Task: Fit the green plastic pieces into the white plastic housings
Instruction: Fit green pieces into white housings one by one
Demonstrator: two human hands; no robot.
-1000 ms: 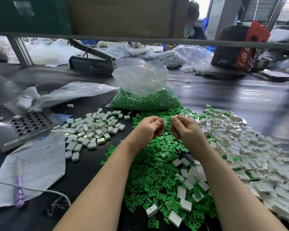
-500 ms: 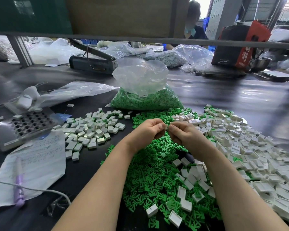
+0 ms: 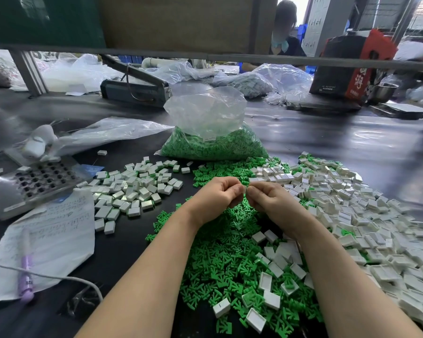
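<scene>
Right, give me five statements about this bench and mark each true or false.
1. Both hands meet fingertip to fingertip above the loose green pieces. True: left hand and right hand are curled together there.
2. The clear bag holds white housings. False: it holds green pieces.
3. The pile of white housings lies on the person's right. True.
4. The purple pen lies on the metal tray. False: it lies on the written paper.
5. The metal tray with holes stands right of the hands. False: it stands to their left.
</scene>
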